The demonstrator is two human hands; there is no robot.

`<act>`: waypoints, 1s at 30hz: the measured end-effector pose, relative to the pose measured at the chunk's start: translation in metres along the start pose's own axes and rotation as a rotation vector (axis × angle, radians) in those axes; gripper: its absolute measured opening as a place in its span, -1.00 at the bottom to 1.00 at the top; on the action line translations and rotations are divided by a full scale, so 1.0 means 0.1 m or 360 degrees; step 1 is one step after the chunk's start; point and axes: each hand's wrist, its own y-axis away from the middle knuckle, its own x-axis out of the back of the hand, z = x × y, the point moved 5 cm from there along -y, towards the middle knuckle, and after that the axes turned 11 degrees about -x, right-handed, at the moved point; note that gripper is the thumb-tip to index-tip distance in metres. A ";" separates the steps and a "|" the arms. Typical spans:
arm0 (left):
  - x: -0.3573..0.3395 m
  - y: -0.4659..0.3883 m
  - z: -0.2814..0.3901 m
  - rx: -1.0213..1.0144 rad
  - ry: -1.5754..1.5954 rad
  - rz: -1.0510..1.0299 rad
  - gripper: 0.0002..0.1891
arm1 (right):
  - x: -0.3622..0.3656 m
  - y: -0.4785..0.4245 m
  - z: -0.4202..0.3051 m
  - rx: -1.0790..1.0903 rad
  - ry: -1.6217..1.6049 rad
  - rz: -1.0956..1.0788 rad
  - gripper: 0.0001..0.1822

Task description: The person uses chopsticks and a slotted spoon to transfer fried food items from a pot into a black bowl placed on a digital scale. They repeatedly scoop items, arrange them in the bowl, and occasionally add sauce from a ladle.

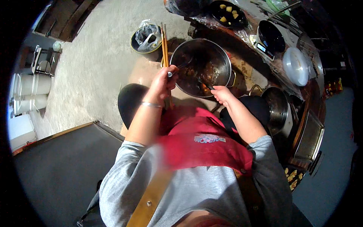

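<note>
In front of my knees stands a large metal pot (201,68) with dark liquid and brownish food pieces inside. My left hand (167,79) is at the pot's left rim, closed around a pair of long wooden chopsticks (165,46) that point away from me; a small silvery end shows at the fist, and what it belongs to is unclear. My right hand (222,94) grips the dark handle of a utensil (208,86) over the pot's near right side. The utensil's head reaches into the pot among the food and is hard to make out.
A bucket (146,42) with a plastic bag stands left beyond the pot. Along the right are a black pan (228,14) with yellowish chunks, a digital scale (265,51) under a black bowl (271,36), a translucent lid or bowl (295,66) and a second metal pot (275,110).
</note>
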 end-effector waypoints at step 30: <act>0.05 0.13 -0.39 0.0242 -0.0571 0.0008 -0.76 | 0.10 1.59 0.55 0.0483 -0.0912 -0.0127 -0.60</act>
